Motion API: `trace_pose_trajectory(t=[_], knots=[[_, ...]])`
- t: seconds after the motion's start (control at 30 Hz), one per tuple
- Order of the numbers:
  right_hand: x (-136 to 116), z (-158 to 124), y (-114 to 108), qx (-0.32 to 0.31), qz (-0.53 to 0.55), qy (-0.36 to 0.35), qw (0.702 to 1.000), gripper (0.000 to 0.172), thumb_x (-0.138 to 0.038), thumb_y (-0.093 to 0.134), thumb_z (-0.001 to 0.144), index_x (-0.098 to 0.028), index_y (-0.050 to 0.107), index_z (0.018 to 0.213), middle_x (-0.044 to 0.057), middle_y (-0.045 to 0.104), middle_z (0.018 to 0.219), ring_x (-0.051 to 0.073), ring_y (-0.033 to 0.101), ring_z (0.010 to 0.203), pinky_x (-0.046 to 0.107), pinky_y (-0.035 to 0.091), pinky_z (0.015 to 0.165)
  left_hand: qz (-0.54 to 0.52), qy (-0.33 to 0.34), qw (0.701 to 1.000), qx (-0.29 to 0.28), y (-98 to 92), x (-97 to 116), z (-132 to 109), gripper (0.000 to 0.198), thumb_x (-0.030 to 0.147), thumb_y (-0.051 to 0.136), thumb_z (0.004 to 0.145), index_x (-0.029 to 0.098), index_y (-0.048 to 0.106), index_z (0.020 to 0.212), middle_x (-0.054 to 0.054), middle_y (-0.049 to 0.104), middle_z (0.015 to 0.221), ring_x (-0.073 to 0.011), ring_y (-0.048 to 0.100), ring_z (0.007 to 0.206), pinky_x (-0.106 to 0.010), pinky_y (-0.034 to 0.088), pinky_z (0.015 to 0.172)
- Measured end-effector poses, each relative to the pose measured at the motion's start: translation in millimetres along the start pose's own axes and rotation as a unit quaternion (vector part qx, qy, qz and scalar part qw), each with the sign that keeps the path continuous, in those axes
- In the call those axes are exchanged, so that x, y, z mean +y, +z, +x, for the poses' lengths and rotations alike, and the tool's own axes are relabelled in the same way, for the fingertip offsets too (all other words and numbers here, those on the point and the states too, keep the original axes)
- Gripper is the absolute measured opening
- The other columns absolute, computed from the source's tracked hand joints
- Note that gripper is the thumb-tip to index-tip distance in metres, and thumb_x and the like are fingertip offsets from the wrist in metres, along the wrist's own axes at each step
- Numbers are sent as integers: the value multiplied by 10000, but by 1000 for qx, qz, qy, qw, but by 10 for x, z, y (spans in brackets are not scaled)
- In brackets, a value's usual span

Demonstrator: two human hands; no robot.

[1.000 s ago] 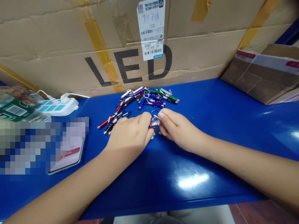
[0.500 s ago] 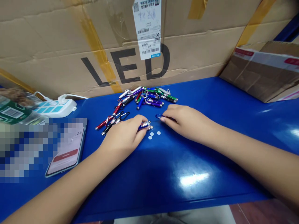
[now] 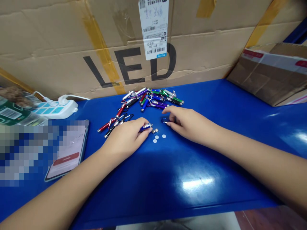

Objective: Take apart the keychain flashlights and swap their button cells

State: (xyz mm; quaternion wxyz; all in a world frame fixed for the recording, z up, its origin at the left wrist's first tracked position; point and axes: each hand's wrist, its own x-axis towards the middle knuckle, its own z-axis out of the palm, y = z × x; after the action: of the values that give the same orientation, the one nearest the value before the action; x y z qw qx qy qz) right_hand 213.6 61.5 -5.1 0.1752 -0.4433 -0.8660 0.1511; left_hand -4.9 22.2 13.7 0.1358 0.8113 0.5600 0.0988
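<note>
My left hand (image 3: 130, 132) is closed around a blue mini flashlight (image 3: 145, 126), whose silver end points right; the fist covers the rest. Just beside its thumb lie small silver button cells (image 3: 156, 130). Below them three small white discs (image 3: 164, 136) rest on the table. My right hand (image 3: 183, 119) has its index finger lifted away from the thumb. A dark blue carabiner clip (image 3: 164, 120) is at that thumb's tip, perhaps touching it. Behind both hands is a pile of mini flashlights (image 3: 157, 104) in several colours, with more red and black ones (image 3: 106, 125) to the left.
A phone (image 3: 63, 156) lies at left on the blue table (image 3: 148, 188). Behind it are a white power strip (image 3: 57, 109) and a green-labelled bottle (image 3: 16, 113). A large cardboard box (image 3: 59, 41) marked LED walls off the back; a smaller carton (image 3: 268, 73) stands at right.
My right index finger has lifted and parted from the thumb, where it was pinching the carabiner clip. The left hand has tilted the flashlight slightly and drawn back from the button cells.
</note>
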Motion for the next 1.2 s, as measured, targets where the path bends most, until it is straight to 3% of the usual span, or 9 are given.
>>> trace_pose_trajectory(t=[0.27,0.43,0.73,0.83,1.07,1.2], knots=[[20,12,5,-8,-40,-37,999,220,-248,465,910,-182,629,1040,83,590,1040,190,590,910,307,454,813,-11,3,1000,-3,-1,-9,6,278,405,442,918,218,630,1000,-39,704,940,-242,646,883,-347,461,788],[15,2,18,4,-55,-16,998,230,-369,603,848,-183,667,966,75,600,1003,199,600,864,312,473,775,-10,2,1000,-4,17,-16,17,270,409,457,916,229,634,1011,-26,706,951,-234,648,889,-347,464,807],[-39,41,50,16,-104,20,994,131,-238,555,843,-165,663,840,66,617,945,178,607,778,287,453,674,-11,-4,1000,-8,40,-10,23,254,401,456,919,237,632,1001,-17,702,951,-233,646,888,-344,457,784],[-40,37,37,28,-114,1,993,114,-230,553,836,-164,644,812,61,633,901,177,602,756,286,438,648,-17,1,1000,-3,39,-7,22,232,387,468,914,238,632,983,-10,703,930,-227,645,869,-326,447,753],[-107,-1,25,76,47,-104,991,60,-192,620,818,-168,642,768,36,669,802,142,595,745,257,453,688,-75,-4,993,95,53,39,24,261,410,431,925,203,586,962,-3,677,813,-179,610,716,-271,411,631],[-139,-7,36,107,74,-131,983,68,-159,629,811,-164,654,747,35,688,793,137,608,754,250,466,687,-37,-21,997,63,68,30,52,236,403,451,905,208,582,877,-9,676,794,-202,621,740,-298,411,667]])
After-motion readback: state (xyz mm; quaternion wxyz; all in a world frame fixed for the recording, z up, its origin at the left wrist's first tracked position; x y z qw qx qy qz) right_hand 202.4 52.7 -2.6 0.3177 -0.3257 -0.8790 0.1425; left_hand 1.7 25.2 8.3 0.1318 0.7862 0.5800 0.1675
